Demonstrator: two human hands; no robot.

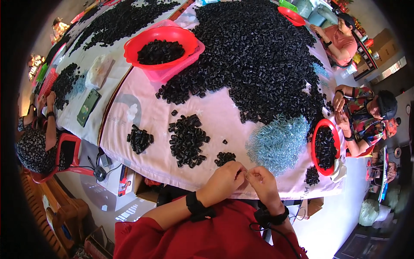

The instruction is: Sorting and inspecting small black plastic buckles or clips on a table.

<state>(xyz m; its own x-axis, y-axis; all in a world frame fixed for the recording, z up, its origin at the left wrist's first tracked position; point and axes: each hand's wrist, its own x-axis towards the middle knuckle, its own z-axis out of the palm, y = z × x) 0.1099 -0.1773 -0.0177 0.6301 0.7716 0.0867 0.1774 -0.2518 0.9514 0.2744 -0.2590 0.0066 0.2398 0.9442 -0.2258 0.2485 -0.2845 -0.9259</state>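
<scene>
Just above the table's near edge, my left hand (224, 181) and my right hand (263, 183) meet fingertip to fingertip. Both are closed in a pinch, and whatever they hold is too small or hidden to make out. A small cluster of black plastic pieces (225, 159) lies right beyond my left hand. Further left are a larger pile of black pieces (188, 141) and a compact pile of the same kind (140, 139). Beyond my right hand spreads a heap of small clear bluish pieces (278, 144).
A great mound of black pieces (258, 56) covers the table's far part. A red basin (129, 47) stands far left, a red oval basket (315, 157) on the right. Co-workers sit right and left. A green phone (89, 108) lies on the neighbouring table.
</scene>
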